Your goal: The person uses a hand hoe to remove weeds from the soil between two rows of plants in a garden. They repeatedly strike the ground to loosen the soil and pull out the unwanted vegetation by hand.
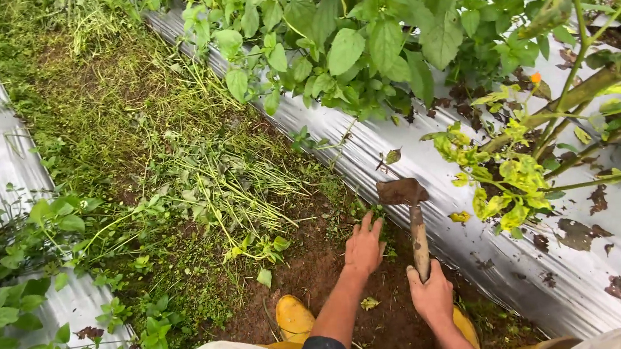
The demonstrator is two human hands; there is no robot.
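Your right hand grips the hoe; your open left hand, at nine o'clock, risks a stray blade strike.

Two hands, one hoe, two yellow boots, two silver mulch sheets.

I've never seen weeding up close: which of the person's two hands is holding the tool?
The right hand grips the wooden handle of the small hoe, its blade raised. The left hand holds nothing; its fingers spread flat on the bare soil.
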